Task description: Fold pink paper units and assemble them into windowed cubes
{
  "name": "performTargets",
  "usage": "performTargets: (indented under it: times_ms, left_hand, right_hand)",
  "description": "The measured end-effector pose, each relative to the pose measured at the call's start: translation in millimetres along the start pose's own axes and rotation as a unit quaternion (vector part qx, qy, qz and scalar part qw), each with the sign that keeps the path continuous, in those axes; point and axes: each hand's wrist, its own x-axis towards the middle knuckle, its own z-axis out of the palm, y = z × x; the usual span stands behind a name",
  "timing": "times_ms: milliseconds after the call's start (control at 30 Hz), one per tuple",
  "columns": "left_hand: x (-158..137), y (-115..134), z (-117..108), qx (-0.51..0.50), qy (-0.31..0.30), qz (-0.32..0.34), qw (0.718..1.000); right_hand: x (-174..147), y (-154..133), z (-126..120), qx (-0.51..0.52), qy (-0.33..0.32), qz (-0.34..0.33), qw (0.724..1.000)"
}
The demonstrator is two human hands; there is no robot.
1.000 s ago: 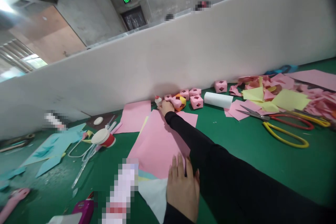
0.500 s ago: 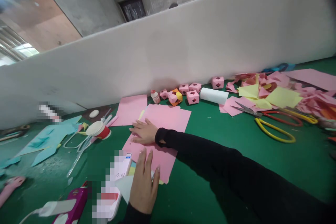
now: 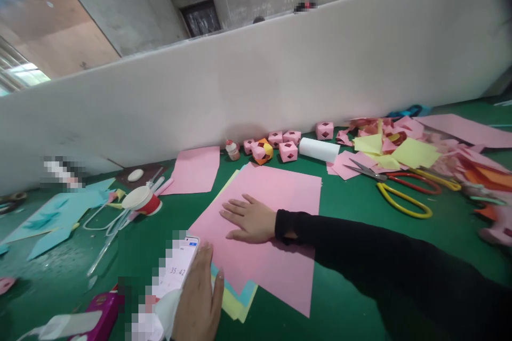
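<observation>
My right hand (image 3: 250, 218) lies flat, fingers spread, on the large pink paper sheets (image 3: 276, 184). Blue paper (image 3: 248, 294) and yellow paper (image 3: 232, 306) stick out below them at the near corner. My left hand (image 3: 198, 293) is at the near left edge of the stack, with its fingers stretched out and its thumb apart. Beside it lies a phone (image 3: 182, 266) with digits on its screen. A pale, thin piece (image 3: 167, 309) shows between the left hand and the phone; whether the hand touches it I cannot tell.
Large scissors (image 3: 404, 208), paper scraps (image 3: 416, 152) and a white roll (image 3: 319, 149) lie at right. Folded pink boxes (image 3: 288, 152) and a small bottle (image 3: 232, 150) line the white partition (image 3: 256, 80). A paper cup (image 3: 150, 205), cables and a purple power bank (image 3: 100, 314) are at left.
My right hand has moved right with the upper pink sheets, which now lie turned across the stack. More blue and yellow paper shows underneath. My left hand has shifted left and nearer to me.
</observation>
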Motion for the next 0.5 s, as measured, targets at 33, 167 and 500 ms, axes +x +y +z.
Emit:
performTargets:
  times_ms: [33,167,500]
  left_hand:
    - [1.1,2.2,-0.1,-0.006,0.013,-0.025,1.000]
    - [5.4,4.0,1.0,0.000,0.028,-0.057,0.998]
    - [16.3,-21.2,21.8,0.086,0.045,-0.007,0.995]
  right_hand:
    - [-6.1,-0.5,-0.8,0.005,0.004,-0.001,1.000]
    - [-29.8,-1.9,-4.2,0.017,0.015,-0.003,1.000]
    - [-124.7,-18.5,-20.1,0.059,0.005,0.055,0.997]
